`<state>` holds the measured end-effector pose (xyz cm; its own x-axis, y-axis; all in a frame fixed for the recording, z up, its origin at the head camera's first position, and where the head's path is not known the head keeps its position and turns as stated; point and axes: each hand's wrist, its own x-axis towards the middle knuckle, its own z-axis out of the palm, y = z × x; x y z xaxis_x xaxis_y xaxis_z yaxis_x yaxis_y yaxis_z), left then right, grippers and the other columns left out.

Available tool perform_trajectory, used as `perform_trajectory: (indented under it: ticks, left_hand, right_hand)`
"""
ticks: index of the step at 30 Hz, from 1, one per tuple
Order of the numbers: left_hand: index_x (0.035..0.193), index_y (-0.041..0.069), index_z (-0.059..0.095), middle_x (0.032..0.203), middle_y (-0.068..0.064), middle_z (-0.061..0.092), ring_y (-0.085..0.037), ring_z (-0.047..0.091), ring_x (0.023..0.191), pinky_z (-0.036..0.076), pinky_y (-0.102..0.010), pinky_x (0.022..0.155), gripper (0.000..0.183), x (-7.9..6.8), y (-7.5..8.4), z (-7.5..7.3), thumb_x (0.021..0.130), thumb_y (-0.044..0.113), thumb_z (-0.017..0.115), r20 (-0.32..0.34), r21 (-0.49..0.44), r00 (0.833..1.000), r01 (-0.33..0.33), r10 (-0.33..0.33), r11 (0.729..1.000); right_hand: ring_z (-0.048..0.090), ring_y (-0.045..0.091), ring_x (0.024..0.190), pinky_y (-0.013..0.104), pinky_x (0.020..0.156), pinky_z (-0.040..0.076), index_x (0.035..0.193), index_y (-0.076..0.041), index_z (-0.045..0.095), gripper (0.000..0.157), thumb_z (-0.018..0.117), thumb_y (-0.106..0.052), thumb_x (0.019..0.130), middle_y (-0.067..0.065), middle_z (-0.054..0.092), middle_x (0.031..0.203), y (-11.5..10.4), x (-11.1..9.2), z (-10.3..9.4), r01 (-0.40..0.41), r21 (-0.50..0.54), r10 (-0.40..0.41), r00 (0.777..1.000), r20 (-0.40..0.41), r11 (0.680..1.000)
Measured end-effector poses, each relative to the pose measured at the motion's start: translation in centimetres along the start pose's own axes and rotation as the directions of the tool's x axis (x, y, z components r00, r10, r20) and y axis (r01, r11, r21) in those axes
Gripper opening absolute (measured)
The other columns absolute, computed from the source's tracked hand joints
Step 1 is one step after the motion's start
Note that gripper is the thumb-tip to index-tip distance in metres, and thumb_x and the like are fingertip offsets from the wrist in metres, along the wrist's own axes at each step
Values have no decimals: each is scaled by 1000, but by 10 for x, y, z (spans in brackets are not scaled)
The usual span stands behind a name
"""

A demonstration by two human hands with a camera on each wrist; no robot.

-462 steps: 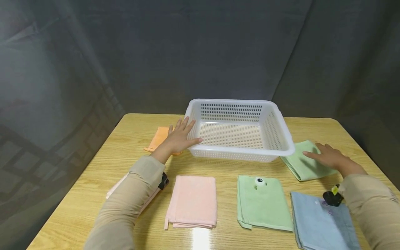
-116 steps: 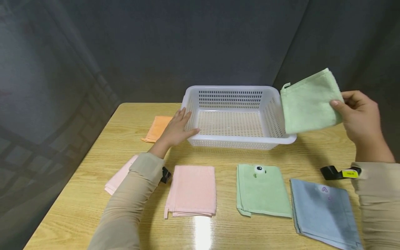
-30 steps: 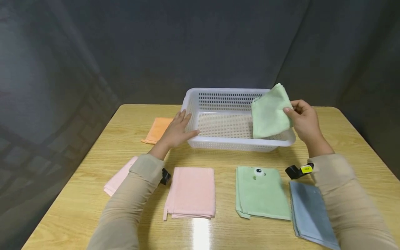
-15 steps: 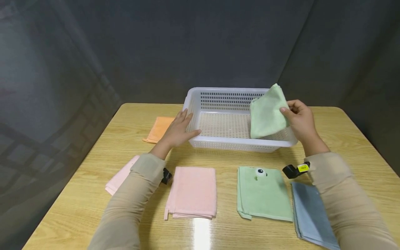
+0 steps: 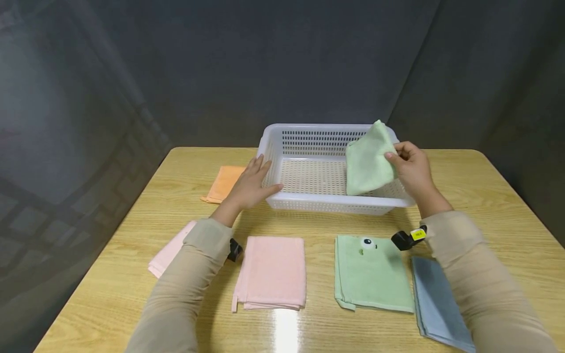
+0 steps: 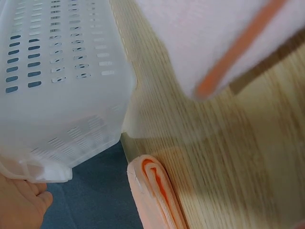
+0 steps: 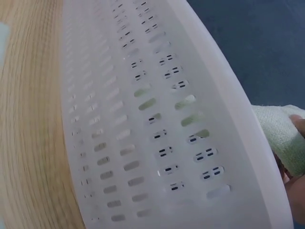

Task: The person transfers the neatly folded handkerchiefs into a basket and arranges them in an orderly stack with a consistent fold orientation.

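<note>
My right hand (image 5: 414, 169) pinches a folded light-green hand towel (image 5: 368, 159) by its right edge, thumb in front. The towel hangs tilted inside the right part of a white perforated plastic basket (image 5: 326, 197). Through the basket's slots in the right wrist view, patches of green show, and a corner of the towel (image 7: 281, 136) stands above the rim. My left hand (image 5: 250, 185) lies at the basket's left rim with fingers spread and straight. In the left wrist view, fingertips (image 6: 24, 202) of the left hand show right at the rim.
Along the front of the wooden table lie a folded pink towel (image 5: 274, 272), a green towel (image 5: 372, 279) with an eye motif and a blue towel (image 5: 437, 299) partly under the right sleeve. An orange towel (image 5: 225, 182) and pale pink towel (image 5: 172, 249) lie on the left.
The green towel lay on the table right of the basket at first, then was lifted. My right hand has carried it left over the basket, slightly further in the last second. My left hand stays put.
</note>
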<state>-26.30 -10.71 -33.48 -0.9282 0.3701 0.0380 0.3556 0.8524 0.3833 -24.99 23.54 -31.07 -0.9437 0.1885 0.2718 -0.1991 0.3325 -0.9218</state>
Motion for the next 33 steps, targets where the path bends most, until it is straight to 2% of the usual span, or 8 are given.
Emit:
perform_trajectory:
  ticks: [3, 6, 11, 16, 25, 33]
  left_hand:
    - [139, 11, 14, 144, -7, -3, -18, -11, 128, 5, -42, 102, 79, 0, 0, 0, 81, 58, 40, -2, -2, 1000, -4, 4, 1000]
    - [139, 11, 14, 144, -7, -3, -19, -10, 128, 5, -42, 102, 78, -1, 1, 0, 82, 56, 41, 0, -5, 1000, -5, 5, 1000]
    - [139, 10, 14, 144, -7, -3, -21, -9, 129, 5, -42, 102, 77, -2, 0, 1, 82, 56, 41, 2, -7, 1000, -10, 10, 1000]
    - [139, 10, 14, 144, -7, -3, -20, -10, 129, 5, -42, 102, 78, -4, 0, 2, 82, 57, 40, 1, -4, 1000, -13, 13, 1000]
    - [139, 8, 15, 143, -10, -1, -24, -7, 129, 6, -43, 101, 78, -4, -1, 1, 82, 56, 40, -13, 19, 999, -33, 33, 999]
    - [139, 9, 15, 143, -8, -2, -21, -9, 129, 5, -43, 101, 77, -3, -1, 1, 82, 55, 41, -8, 3, 1000, -29, 29, 1000]
  right_hand:
    - [45, 4, 68, 11, 55, 40, 84, -15, 54, 4, 54, -11, 85, -6, 48, 75, -1, 0, 2, -7, 26, 7, 1000, 10, 1000]
    - [44, 4, 68, 12, 56, 40, 86, -12, 53, 1, 53, -12, 85, -6, 47, 75, -2, 0, 4, -15, 8, 15, 1000, 9, 1000]
    - [43, 5, 69, 13, 56, 39, 90, -5, 52, 11, 52, -15, 86, -4, 45, 76, 0, -1, 7, -37, -15, 37, 999, 20, 999]
    - [43, 7, 71, 13, 58, 40, 91, -5, 50, 12, 50, -17, 87, -1, 44, 79, 2, -3, 10, -53, -45, 55, 997, 51, 998]
    - [44, 6, 70, 14, 56, 41, 97, 2, 50, 21, 51, -17, 87, 0, 46, 79, 0, -2, 15, -48, -65, 50, 998, 40, 997]
    - [43, 5, 68, 14, 55, 40, 99, 6, 48, 23, 51, -14, 87, -1, 45, 77, 0, -2, 21, -46, -92, 49, 998, 27, 995]
